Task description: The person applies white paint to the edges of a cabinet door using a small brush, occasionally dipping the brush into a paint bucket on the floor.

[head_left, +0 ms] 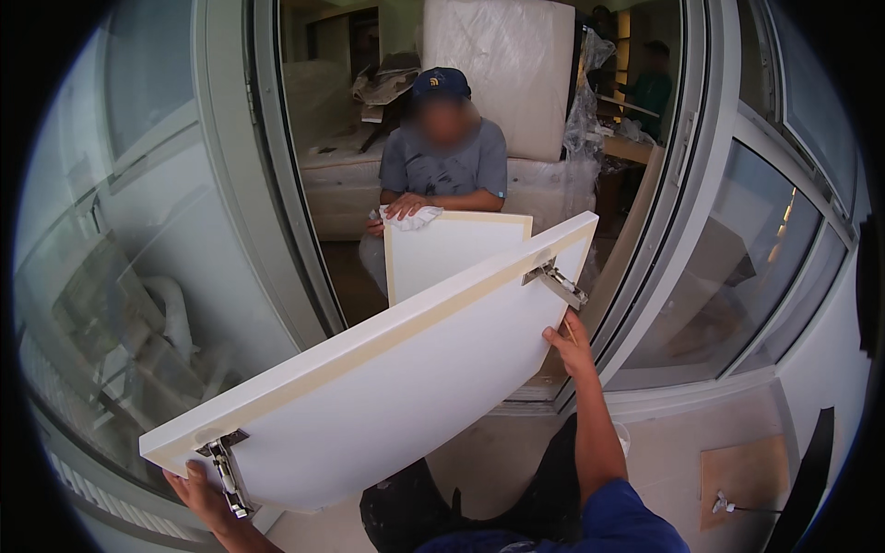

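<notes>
A long white cabinet door (406, 369) is held tilted across my lap, its left end low and its right end high. Beige tape runs along its upper edge and right side. Two metal hinges stick out from its face: one hinge (226, 470) near the left end, the other hinge (558, 279) near the right. My left hand (201, 498) grips the lower left corner, its thumb on the face and its other fingers partly hidden behind. My right hand (573, 346) closes on the right edge just below the hinge; a thin tan stick shows by its fingers.
Opposite me a person (442, 152) in a cap holds a white cloth (415, 217) on a second taped white panel (456, 249). Glass sliding doors (267, 184) frame the opening. Behind are plastic-wrapped mattresses (498, 74). A tan board (745, 479) lies at right.
</notes>
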The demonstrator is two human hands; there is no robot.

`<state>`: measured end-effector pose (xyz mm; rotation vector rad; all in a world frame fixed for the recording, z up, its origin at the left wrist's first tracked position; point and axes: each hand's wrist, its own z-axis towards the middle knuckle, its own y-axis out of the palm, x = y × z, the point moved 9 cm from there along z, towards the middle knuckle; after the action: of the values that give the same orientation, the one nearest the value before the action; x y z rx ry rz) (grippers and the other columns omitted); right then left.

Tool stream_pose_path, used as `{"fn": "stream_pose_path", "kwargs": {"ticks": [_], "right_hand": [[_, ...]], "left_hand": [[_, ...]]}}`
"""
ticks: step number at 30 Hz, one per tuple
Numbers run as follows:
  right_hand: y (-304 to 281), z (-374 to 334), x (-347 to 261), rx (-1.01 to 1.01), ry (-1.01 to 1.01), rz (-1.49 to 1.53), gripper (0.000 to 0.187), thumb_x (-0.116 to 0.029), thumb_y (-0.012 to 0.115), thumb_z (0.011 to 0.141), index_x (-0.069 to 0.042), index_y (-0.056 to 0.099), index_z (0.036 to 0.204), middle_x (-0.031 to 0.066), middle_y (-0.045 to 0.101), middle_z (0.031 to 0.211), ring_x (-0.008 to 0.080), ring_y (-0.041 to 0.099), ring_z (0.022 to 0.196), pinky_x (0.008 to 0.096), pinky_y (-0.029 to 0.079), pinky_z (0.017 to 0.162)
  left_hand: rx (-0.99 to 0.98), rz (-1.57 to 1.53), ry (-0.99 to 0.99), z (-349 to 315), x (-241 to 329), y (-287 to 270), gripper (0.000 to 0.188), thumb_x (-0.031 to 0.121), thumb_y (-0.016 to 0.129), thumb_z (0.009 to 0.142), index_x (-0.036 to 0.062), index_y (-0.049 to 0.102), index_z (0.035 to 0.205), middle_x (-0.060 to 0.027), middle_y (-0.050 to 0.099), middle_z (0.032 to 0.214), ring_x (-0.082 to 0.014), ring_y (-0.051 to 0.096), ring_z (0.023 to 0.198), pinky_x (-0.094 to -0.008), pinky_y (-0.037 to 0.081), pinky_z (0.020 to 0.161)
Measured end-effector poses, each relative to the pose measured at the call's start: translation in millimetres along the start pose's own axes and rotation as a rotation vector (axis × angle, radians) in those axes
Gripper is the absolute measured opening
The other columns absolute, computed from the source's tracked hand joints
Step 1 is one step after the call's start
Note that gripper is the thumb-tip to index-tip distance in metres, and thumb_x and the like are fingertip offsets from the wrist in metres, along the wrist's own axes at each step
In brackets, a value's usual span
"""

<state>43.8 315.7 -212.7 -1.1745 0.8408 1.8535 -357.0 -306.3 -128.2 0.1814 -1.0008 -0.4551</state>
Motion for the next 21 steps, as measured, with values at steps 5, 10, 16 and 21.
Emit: {"fn": "stream_pose_path", "kwargs": {"ticks": [5, 10, 16, 21], "right_hand": [[5.6, -6.4, 2.8, 0.017, -0.015, 0.172, 0.054, -0.014, 0.078, 0.085, -0.005, 0.054, 0.133, 0.0042, 0.062, 0.123, 0.0171, 0.054, 0.116, 0.0332, 0.042, 0.102], [22.1, -5.2, 33.4, -0.022, 0.032, 0.153, 0.052, -0.012, 0.078, 0.085, -0.005, 0.055, 0.131, 0.0037, 0.063, 0.122, 0.0153, 0.056, 0.114, 0.0328, 0.043, 0.100], [28.2, -17.3, 57.2, -0.005, 0.062, 0.165, 0.044, -0.015, 0.077, 0.087, -0.007, 0.059, 0.126, 0.0019, 0.067, 0.110, 0.0128, 0.060, 0.102, 0.0325, 0.047, 0.091], [18.0, -31.3, 58.1, 0.072, 0.068, 0.102, 0.046, -0.019, 0.076, 0.089, -0.007, 0.058, 0.129, 0.0038, 0.065, 0.116, 0.0150, 0.057, 0.109, 0.0334, 0.045, 0.096]], "left_hand": [[0.052, 0.040, -0.009, 6.4, -4.5, -42.8, 0.069, 0.026, 0.070, 0.091, -0.0018, 0.036, 0.144, -0.0130, 0.055, 0.127, -0.0211, 0.051, 0.113, -0.0368, 0.037, 0.101], [0.025, 0.083, 0.067, 4.6, 46.7, -30.8, 0.068, 0.025, 0.072, 0.091, 0.0001, 0.037, 0.143, -0.0099, 0.055, 0.128, -0.0196, 0.051, 0.113, -0.0358, 0.036, 0.102], [0.007, 0.064, 0.079, 5.3, 57.1, -17.7, 0.068, 0.023, 0.071, 0.090, -0.0002, 0.036, 0.143, -0.0100, 0.056, 0.125, -0.0196, 0.052, 0.113, -0.0368, 0.037, 0.102], [-0.082, 0.076, 0.092, 12.4, 58.1, 18.6, 0.068, 0.024, 0.071, 0.090, -0.0005, 0.035, 0.143, -0.0111, 0.055, 0.124, -0.0204, 0.052, 0.112, -0.0372, 0.037, 0.101]]}}
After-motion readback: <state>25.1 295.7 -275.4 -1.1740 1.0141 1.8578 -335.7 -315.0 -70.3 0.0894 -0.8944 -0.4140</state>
